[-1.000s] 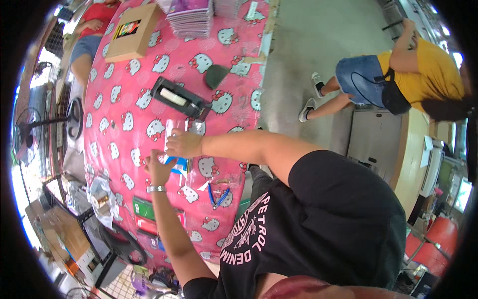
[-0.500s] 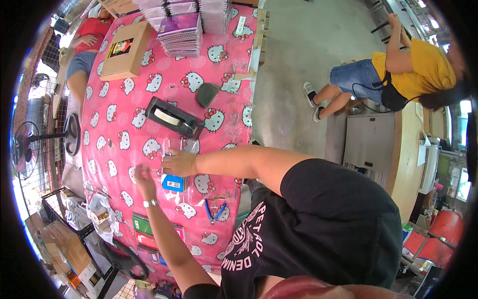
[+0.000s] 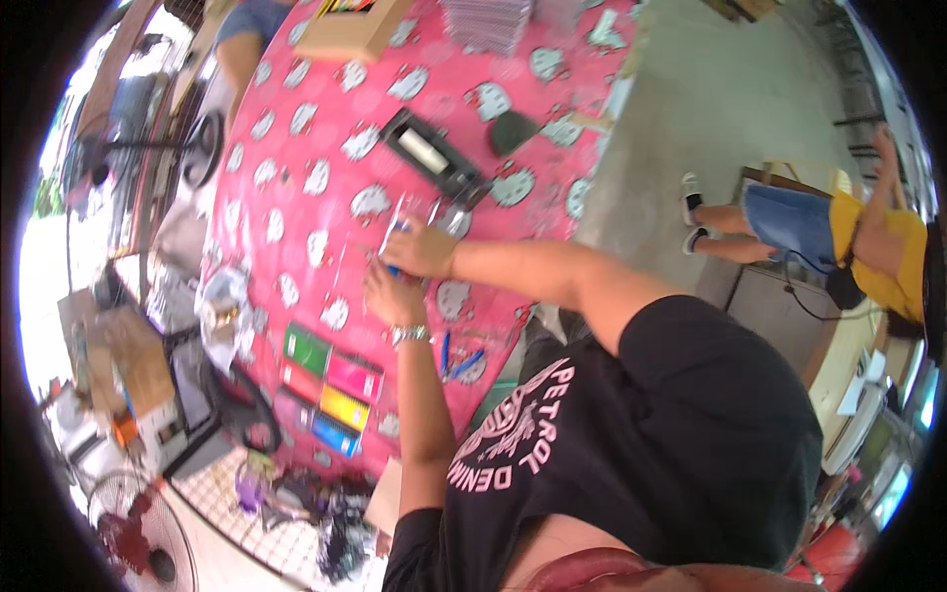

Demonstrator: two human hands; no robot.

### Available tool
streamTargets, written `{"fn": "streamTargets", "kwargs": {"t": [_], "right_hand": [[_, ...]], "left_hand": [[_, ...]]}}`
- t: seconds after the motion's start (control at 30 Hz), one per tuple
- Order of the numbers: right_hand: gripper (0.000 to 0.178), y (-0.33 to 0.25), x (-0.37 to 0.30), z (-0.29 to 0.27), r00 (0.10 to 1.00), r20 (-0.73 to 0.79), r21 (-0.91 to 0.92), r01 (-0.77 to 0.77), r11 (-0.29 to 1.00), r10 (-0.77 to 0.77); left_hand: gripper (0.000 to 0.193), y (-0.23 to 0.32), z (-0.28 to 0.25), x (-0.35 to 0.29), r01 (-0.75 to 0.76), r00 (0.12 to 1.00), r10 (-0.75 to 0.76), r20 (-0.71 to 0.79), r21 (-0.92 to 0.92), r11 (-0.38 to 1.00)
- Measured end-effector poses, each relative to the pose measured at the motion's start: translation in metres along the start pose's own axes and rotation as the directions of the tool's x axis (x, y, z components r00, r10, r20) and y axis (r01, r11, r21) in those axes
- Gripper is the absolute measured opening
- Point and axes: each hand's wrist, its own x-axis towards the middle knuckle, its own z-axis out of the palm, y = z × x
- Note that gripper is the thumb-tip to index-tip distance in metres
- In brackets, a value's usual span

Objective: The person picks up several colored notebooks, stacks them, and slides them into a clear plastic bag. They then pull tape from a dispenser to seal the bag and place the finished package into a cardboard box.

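Note:
A blue flat pack (image 3: 393, 269), mostly covered by my hands, lies in clear plastic on a pink patterned tablecloth. My right hand (image 3: 422, 249) bends its fingers over the pack from the far side. At the pack's near end, my left hand (image 3: 395, 296), with a metal watch at the wrist, has its fingers curled against it. Both hands are closed, close together. Beyond them stands a black tape dispenser (image 3: 434, 158) with a pale roll. Blue-handled pliers (image 3: 460, 360) lie to the right of my left forearm.
Several coloured flat packs (image 3: 343, 406) lie left of my left forearm. A dark green lump (image 3: 511, 132) sits past the dispenser. A cardboard box (image 3: 353, 32) and stacked spiral notebooks (image 3: 485, 25) stand at the far end. A person in yellow (image 3: 878, 247) is off to the right.
My left hand has come in from the left to meet the right hand at the blue pack, hiding most of it. The whole view has shifted, showing more coloured packs at the near side.

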Motion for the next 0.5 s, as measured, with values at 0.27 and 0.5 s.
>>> {"fn": "streamTargets", "kwargs": {"t": [0.27, 0.5], "right_hand": [[0.011, 0.048, 0.037, -0.063, 0.968, 0.084, -0.107, -0.226, 0.968, 0.235], [0.044, -0.026, -0.053, -0.05, 0.963, 0.249, 0.015, -0.114, 0.993, 0.107]], "left_hand": [[0.036, -0.013, 0.022, -0.004, 0.05, 0.989, -0.029, -0.146, 0.142, 0.989], [0.022, -0.012, 0.006, 0.023, -0.107, 0.993, 0.109, -0.04, 0.065, 0.992]]}}
